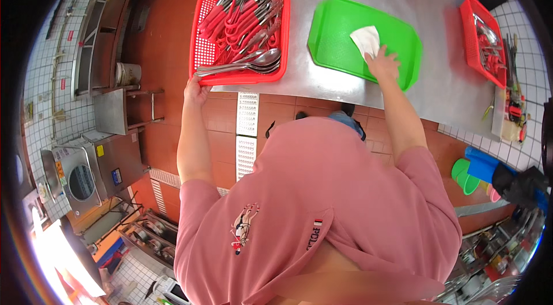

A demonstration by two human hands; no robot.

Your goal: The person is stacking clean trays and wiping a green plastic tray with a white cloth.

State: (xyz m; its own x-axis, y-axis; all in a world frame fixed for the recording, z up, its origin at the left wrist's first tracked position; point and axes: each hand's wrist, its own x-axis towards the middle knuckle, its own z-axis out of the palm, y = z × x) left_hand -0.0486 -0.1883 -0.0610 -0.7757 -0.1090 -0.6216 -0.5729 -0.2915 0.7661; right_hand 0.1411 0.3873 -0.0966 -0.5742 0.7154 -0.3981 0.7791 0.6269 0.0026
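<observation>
My left hand (198, 90) is at the near left corner of a red plastic basket (285, 24), touching the handles of several metal serving spoons (268, 59) stacked at its near side. The rest of that basket is filled with metal tongs with red grips (246, 20). On the right, my right hand (383, 63) holds the lower edge of a folded white cloth (366, 40) by the thumb, its other fingers spread over a green plastic tray (337, 28). Basket and tray both lie on a stainless steel table.
A second red basket (468, 15) with metal utensils stands at the right of the steel table (298, 76), beside a tiled wall. Steel shelving (101, 50) and a white bucket (128, 74) are across the floor on the left. A green bucket (466, 177) stands at lower right.
</observation>
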